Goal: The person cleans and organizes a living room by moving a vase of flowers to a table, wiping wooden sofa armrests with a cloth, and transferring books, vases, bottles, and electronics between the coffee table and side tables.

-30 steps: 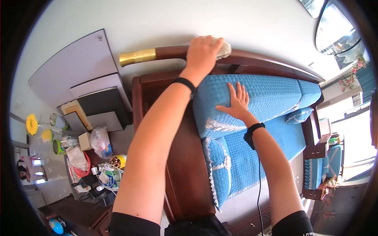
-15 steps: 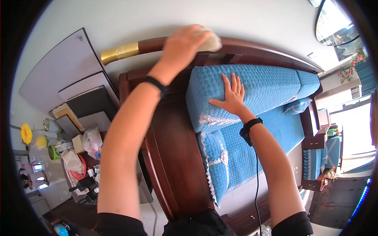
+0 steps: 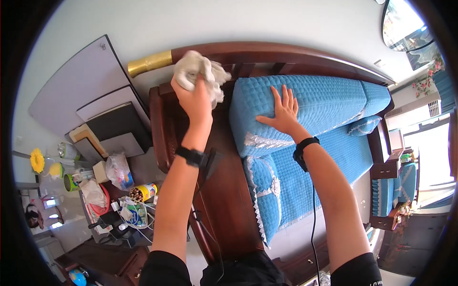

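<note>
Crumpled off-white cloth [image 3: 204,72] sits bunched inside left grip [image 3: 194,102]; right grip [image 3: 285,115] lies splayed on long blue quilted cushion [image 3: 329,95], likely bracing.

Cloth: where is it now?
In the head view's upper left, the cloth is in the left grip, between the gold rail end and the blue cushion.

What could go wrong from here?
The black cable hanging from the right wrist strap might snag. Loose folds of the cloth in the left hand could catch on the wooden rail. The blue cushion under the right hand may shift if leaned on.
</note>
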Demonstrator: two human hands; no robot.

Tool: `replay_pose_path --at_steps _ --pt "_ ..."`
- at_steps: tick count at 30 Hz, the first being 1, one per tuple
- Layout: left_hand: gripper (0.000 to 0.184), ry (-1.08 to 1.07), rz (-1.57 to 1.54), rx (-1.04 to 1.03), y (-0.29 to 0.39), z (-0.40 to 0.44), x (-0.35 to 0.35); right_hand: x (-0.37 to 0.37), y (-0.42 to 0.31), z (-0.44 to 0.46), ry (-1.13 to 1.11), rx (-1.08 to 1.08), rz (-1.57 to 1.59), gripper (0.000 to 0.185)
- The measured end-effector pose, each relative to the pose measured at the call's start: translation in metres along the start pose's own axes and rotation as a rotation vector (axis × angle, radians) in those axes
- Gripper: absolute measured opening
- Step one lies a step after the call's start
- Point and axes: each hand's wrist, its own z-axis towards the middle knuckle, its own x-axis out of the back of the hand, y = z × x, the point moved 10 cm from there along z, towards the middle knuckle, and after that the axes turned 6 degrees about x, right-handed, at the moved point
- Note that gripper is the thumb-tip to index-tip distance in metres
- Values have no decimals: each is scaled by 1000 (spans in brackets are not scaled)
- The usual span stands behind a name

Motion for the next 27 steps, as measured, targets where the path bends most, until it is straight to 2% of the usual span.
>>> replay_pose_path --at_steps 2,3,4,6,7,9,10,12,15,18,20,22,23,24,26,27 --pt "33 69 -730 656 -87 7 -25 -2 2 0 -4 2 -17 119" --pt "18 -110 -838 705 -107 22 -42 -3 0 1 6 5 -24 119" --pt "16 -196 -954 741 -135 41 -57 -5 -1 2 -3 7 -17 119" --pt "19 -211 -1076 870 -149 44 -62 -2 0 2 14 15 -18 119" --pt "19 -210 -1073 868 -157 49 -53 -1 -1 1 17 16 -12 119" --pt "21 -399 -1348 867 -160 62 -46 -3 0 4 17 19 -9 119" --pt "22 -126 -1263 911 -166 71 -20 -5 2 2 10 10 -4 119" --pt "23 -33 -1160 853 -146 81 18 -7 4 1 24 14 -5 119" --pt "23 71 -1100 796 -122 69 28 -6 2 2 38 32 -14 120" --pt "24 -139 -1189 832 -126 43 -22 -4 0 2 33 28 -15 120" --pt "19 -162 -1152 816 -116 15 -60 -4 -1 2 27 31 -15 119" --pt "17 -83 -936 682 -98 5 -61 -5 1 2 33 20 -13 118" --pt "25 -91 -865 623 -86 3 -54 -5 1 1 33 18 -11 118" --pt "25 -98 -864 622 -82 -8 -56 -5 1 1 29 21 -8 118" --pt "33 -176 -464 312 -49 -26 -57 -3 2 2 31 14 -4 119" --pt "38 -273 -210 44 -16 -42 -64 -1 0 1 56 25 13 118"
